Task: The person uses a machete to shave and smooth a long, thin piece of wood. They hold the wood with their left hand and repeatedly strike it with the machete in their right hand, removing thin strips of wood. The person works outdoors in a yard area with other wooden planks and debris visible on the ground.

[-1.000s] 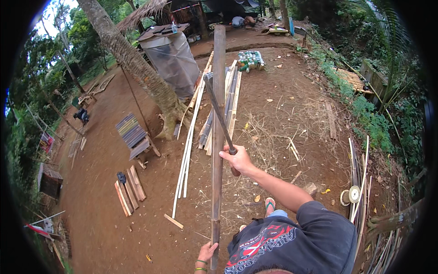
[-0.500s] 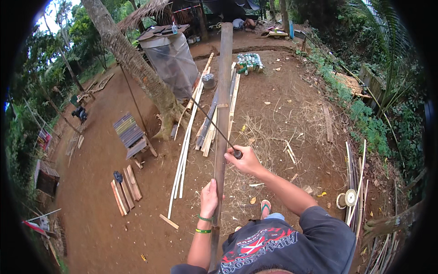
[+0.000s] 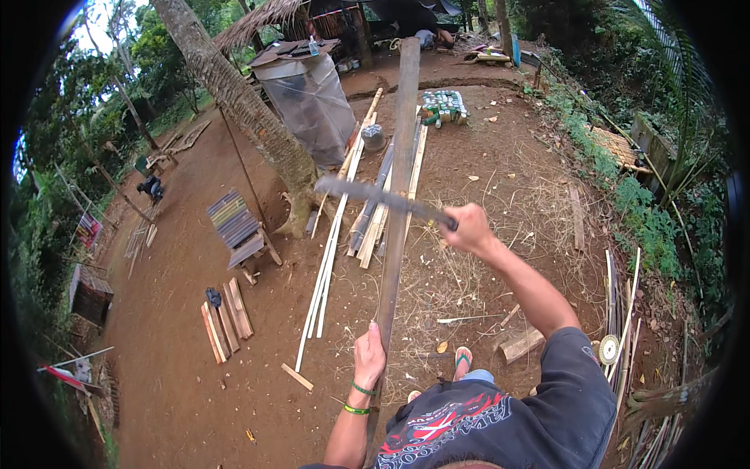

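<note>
ground: bare red dirt [image 3: 195, 352] | palm trunk [image 3: 234, 102] leaned upper left | tarp-wrapped tank [image 3: 308, 98] right of trunk | slatted chair [image 3: 238, 227] below trunk | daylight

My black shirt [image 3: 508, 414] carries a red-and-white print. Green bands circle my left wrist [image 3: 358, 397]. At eleven o'clock, a grey drum [image 3: 308, 98]; at nine, a chair [image 3: 234, 223] slatted in mixed colours.
</note>
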`<act>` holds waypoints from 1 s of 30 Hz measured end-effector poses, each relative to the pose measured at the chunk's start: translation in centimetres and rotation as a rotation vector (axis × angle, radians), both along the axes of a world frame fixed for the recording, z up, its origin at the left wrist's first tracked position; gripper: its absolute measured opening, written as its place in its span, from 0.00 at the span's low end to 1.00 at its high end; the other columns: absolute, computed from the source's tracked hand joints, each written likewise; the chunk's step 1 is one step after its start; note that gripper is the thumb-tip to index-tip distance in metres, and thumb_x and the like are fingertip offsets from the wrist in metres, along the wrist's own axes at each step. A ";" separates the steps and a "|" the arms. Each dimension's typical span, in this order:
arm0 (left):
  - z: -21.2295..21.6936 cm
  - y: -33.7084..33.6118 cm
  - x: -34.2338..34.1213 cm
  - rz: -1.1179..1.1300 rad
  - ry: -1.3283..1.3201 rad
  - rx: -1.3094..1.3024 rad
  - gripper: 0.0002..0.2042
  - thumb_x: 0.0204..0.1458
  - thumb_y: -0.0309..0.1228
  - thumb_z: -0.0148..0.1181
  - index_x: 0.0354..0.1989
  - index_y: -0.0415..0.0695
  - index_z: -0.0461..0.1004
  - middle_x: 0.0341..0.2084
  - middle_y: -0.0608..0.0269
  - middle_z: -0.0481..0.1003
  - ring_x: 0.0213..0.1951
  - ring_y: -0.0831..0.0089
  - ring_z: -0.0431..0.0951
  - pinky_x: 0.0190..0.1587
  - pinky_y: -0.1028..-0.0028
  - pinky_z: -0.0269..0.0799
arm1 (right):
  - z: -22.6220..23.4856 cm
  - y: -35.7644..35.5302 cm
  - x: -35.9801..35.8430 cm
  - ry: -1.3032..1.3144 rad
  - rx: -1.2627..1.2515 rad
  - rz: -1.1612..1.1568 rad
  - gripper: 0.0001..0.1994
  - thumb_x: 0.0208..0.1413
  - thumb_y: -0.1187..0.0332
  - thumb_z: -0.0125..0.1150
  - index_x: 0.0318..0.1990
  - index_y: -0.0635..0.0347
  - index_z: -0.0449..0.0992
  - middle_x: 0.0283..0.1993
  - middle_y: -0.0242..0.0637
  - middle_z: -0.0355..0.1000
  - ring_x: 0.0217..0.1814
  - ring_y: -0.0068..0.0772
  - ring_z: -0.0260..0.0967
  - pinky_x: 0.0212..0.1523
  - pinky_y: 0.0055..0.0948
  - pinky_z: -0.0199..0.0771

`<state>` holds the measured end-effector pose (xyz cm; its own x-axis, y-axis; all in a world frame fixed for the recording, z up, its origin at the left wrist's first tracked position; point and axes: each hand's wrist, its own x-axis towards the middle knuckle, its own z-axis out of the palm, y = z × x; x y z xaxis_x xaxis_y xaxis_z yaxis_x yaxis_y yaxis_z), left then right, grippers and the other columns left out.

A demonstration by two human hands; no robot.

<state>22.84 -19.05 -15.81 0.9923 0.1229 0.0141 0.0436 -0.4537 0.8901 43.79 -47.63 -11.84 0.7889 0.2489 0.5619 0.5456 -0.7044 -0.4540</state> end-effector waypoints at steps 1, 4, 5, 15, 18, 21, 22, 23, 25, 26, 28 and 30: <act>0.2 -0.3 -0.3 -0.027 0.048 -0.031 0.30 0.67 0.49 0.38 0.18 0.36 0.58 0.12 0.60 0.55 0.20 0.76 0.57 0.23 0.64 0.54 | 2.1 -1.8 1.9 -0.047 0.093 -0.082 0.13 0.49 0.71 0.53 0.15 0.51 0.64 0.08 0.24 0.54 0.08 0.14 0.47 0.07 0.20 0.46; -1.8 -0.4 -0.4 -0.031 0.111 -0.117 0.30 0.67 0.49 0.37 0.17 0.38 0.58 0.13 0.68 0.58 0.21 0.76 0.56 0.23 0.65 0.53 | 3.9 -1.0 1.7 -0.118 0.082 -0.002 0.12 0.49 0.70 0.52 0.15 0.53 0.63 0.08 0.24 0.54 0.08 0.16 0.46 0.07 0.22 0.48; -2.7 -0.3 -0.5 -0.015 0.150 -0.174 0.30 0.68 0.49 0.37 0.17 0.37 0.58 0.13 0.68 0.59 0.21 0.76 0.56 0.23 0.65 0.53 | 1.8 0.5 -0.1 -0.050 0.022 0.062 0.12 0.49 0.69 0.52 0.15 0.53 0.63 0.09 0.25 0.55 0.08 0.17 0.47 0.07 0.23 0.51; -2.0 0.2 -1.0 0.112 0.164 0.018 0.33 0.66 0.52 0.34 0.16 0.36 0.64 0.11 0.61 0.63 0.19 0.71 0.62 0.24 0.60 0.56 | -2.6 1.1 -3.5 0.137 -0.292 0.131 0.08 0.43 0.65 0.57 0.18 0.52 0.68 0.11 0.31 0.65 0.11 0.28 0.64 0.15 0.34 0.66; -4.0 0.9 -1.1 0.091 0.178 -0.056 0.32 0.66 0.51 0.34 0.16 0.37 0.62 0.10 0.65 0.59 0.18 0.73 0.58 0.23 0.62 0.54 | -2.4 0.5 -1.7 -0.015 -0.221 0.103 0.08 0.45 0.65 0.56 0.17 0.52 0.68 0.10 0.28 0.63 0.09 0.24 0.59 0.14 0.32 0.64; -5.0 1.7 -0.9 0.068 0.245 -0.117 0.31 0.67 0.49 0.35 0.17 0.37 0.65 0.11 0.64 0.61 0.19 0.71 0.61 0.25 0.61 0.57 | -2.7 4.2 -7.7 0.145 -0.320 0.309 0.07 0.41 0.65 0.59 0.18 0.52 0.69 0.12 0.33 0.67 0.13 0.35 0.68 0.19 0.35 0.71; -6.0 1.7 -0.8 0.053 0.167 -0.077 0.27 0.67 0.46 0.35 0.31 0.34 0.74 0.23 0.51 0.74 0.29 0.61 0.72 0.37 0.58 0.66 | -3.6 4.6 -8.4 0.032 -0.364 0.394 0.07 0.39 0.65 0.60 0.19 0.52 0.69 0.13 0.33 0.67 0.15 0.36 0.70 0.18 0.36 0.71; -7.2 1.4 -1.1 0.061 0.016 -0.010 0.24 0.68 0.41 0.34 0.49 0.34 0.72 0.44 0.42 0.75 0.48 0.52 0.73 0.54 0.59 0.65 | -4.4 5.1 -8.3 -0.082 -0.404 0.486 0.07 0.37 0.64 0.61 0.19 0.52 0.69 0.15 0.33 0.68 0.16 0.37 0.72 0.18 0.38 0.71; -6.5 1.7 -1.0 -0.044 -0.127 0.120 0.23 0.68 0.39 0.33 0.55 0.34 0.69 0.53 0.42 0.71 0.58 0.52 0.69 0.61 0.62 0.60 | -5.2 3.5 -5.6 -0.040 -0.398 0.475 0.10 0.33 0.62 0.64 0.20 0.52 0.69 0.17 0.33 0.70 0.19 0.40 0.73 0.19 0.40 0.72; -4.7 1.6 -0.6 -0.048 -0.086 0.046 0.23 0.68 0.39 0.32 0.56 0.34 0.68 0.54 0.42 0.71 0.61 0.52 0.67 0.64 0.63 0.57 | -4.9 2.9 -5.1 -0.020 -0.406 0.447 0.11 0.32 0.62 0.65 0.20 0.53 0.69 0.18 0.33 0.70 0.19 0.40 0.73 0.21 0.41 0.72; -3.2 1.4 -0.1 -0.026 -0.002 -0.014 0.23 0.68 0.40 0.33 0.58 0.33 0.67 0.56 0.42 0.70 0.62 0.52 0.65 0.65 0.64 0.56 | -3.7 2.9 -4.5 -0.084 -0.417 0.425 0.10 0.32 0.63 0.65 0.20 0.53 0.69 0.18 0.34 0.70 0.19 0.41 0.73 0.21 0.41 0.72; -4.0 1.6 0.3 0.049 -0.142 0.031 0.26 0.68 0.43 0.33 0.44 0.30 0.72 0.41 0.42 0.76 0.48 0.54 0.75 0.53 0.61 0.66 | -2.7 3.3 -4.2 -0.152 -0.380 0.415 0.10 0.33 0.64 0.64 0.20 0.53 0.69 0.18 0.34 0.70 0.19 0.40 0.73 0.21 0.40 0.72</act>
<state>23.14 -17.49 -19.78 0.9729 0.1688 0.1582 -0.0587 -0.4812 0.8747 39.59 -44.31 -14.49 0.4997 0.7266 0.4715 0.8501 -0.5158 -0.1061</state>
